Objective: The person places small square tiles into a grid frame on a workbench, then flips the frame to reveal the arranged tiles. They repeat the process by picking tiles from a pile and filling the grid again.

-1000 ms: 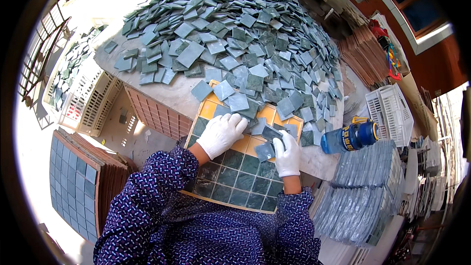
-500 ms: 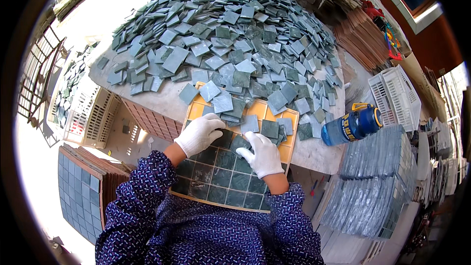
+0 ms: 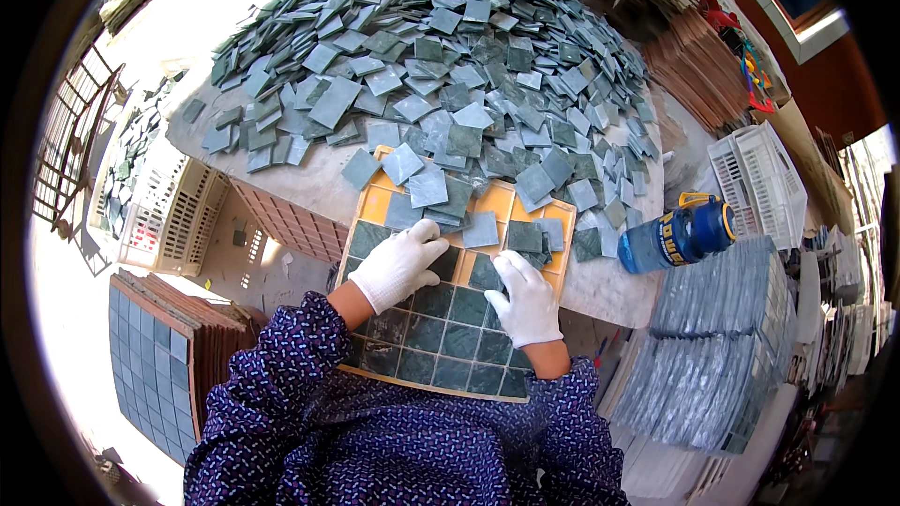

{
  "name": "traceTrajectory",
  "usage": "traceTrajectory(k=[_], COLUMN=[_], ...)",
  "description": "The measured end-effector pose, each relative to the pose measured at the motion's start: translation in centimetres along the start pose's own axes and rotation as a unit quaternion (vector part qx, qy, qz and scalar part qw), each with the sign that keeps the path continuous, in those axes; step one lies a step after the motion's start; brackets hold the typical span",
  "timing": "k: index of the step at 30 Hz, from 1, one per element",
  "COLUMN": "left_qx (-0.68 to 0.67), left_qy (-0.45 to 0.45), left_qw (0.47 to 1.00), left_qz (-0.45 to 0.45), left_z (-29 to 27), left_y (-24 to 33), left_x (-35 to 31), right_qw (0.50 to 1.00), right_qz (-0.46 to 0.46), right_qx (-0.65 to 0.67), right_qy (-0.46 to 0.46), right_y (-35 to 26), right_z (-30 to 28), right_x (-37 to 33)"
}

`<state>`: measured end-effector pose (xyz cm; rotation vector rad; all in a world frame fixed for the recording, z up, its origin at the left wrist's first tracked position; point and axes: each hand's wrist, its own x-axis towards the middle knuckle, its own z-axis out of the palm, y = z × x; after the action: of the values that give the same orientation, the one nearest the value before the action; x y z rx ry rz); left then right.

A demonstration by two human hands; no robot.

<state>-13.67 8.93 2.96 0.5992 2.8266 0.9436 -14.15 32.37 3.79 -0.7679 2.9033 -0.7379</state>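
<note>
A shallow yellow grid tray lies tilted at the table's near edge, partly over my lap. Square dark green stone tiles fill its nearer cells in rows. My left hand, white-gloved, rests over the tray's left side, thumb and curled fingers apart beside a dark tile. My right hand, gloved too, has its fingertips and thumb at the edge of a green tile in the middle of the tray. Loose tiles lie across the tray's far cells, some overlapping.
A large heap of tiles covers the table's far part. A blue water bottle lies on its side at the right. Plastic-wrapped tile stacks and a white crate stand beyond. Left are another crate and stacked tile sheets.
The tray has shifted a little to the right in view. Both hands have moved right and slightly down; the right hand's tile now sits closer in line with the rows.
</note>
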Motion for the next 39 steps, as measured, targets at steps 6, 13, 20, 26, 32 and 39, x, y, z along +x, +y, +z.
traceTrajectory(k=[6, 13, 20, 26, 32, 39], left_qx=[0.0, 0.04, -0.003, 0.037, 0.039, 0.1], left_qy=[0.019, 0.088, 0.048, 0.075, 0.07, 0.084], left_qw=[1.0, 0.995, 0.998, 0.996, 0.996, 0.991], left_qz=[-0.009, 0.015, 0.026, 0.042, -0.027, 0.019], left_z=[1.2, 2.2, 3.9, 3.6, 2.7, 1.9], left_y=[0.6, 3.2, 3.4, 3.2, 4.8, 5.5], left_x=[-0.2, -0.1, 2.3, 1.9, 2.2, 6.2], right_qw=[0.998, 0.981, 0.984, 0.986, 0.988, 0.989], right_qz=[-0.063, 0.128, 0.009, -0.032, -0.043, 0.02], right_qx=[0.014, 0.099, -0.114, -0.075, -0.101, -0.141], right_qy=[-0.001, 0.108, 0.134, 0.143, 0.108, 0.044], right_y=[0.2, 0.6, 2.3, 7.5, 5.7, 4.1], right_z=[1.3, -1.1, -0.1, -2.2, -4.0, -1.7], right_x=[0.4, -0.9, -1.2, 4.3, 3.5, 0.3])
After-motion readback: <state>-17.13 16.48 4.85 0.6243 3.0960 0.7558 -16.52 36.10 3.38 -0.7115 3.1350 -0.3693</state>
